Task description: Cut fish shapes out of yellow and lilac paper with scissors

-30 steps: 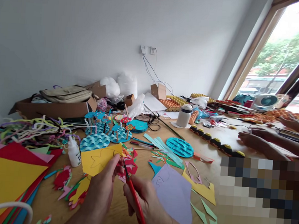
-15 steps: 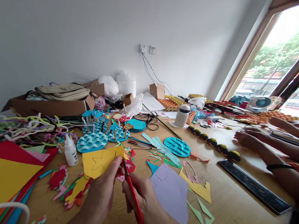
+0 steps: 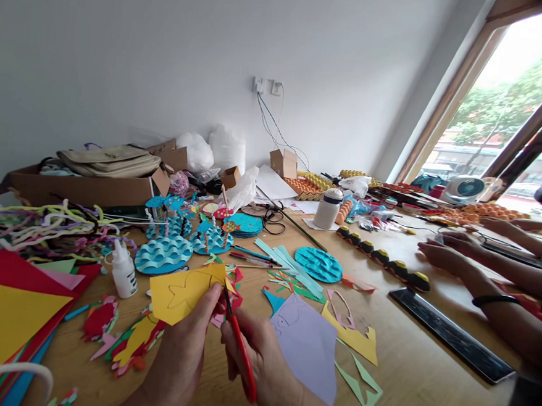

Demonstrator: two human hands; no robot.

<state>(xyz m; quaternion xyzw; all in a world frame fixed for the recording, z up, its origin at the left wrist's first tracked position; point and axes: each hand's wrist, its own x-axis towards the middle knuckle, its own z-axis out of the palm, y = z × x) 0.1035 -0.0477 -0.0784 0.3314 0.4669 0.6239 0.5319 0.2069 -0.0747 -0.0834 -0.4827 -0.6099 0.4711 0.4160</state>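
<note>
My left hand (image 3: 184, 345) pinches a yellow sheet of paper (image 3: 176, 295) by its right part, thumb on top; a fish outline is drawn on the sheet. Closed round the handles of red scissors (image 3: 245, 356), my right hand (image 3: 264, 363) is just right of the left one. The scissor blades meet the right edge of the yellow sheet. A purple sheet (image 3: 310, 348) with a drawn outline lies to the right of my right hand. Left of my left hand is a pile of cut paper fish (image 3: 138, 342), beside a white glue bottle (image 3: 124, 273).
Coloured sheets (image 3: 8, 308) and pipe cleaners (image 3: 41, 230) lie at the left, blue wavy discs (image 3: 164, 256) in the middle. Paper offcuts (image 3: 360, 382) and a black tray (image 3: 450, 336) are on the right. Other people's hands (image 3: 443, 255) rest at the far right.
The view has shifted slightly, so the table items appear a little further left. Both hands keep their hold, and the scissors appear slightly more closed at the paper's edge.
</note>
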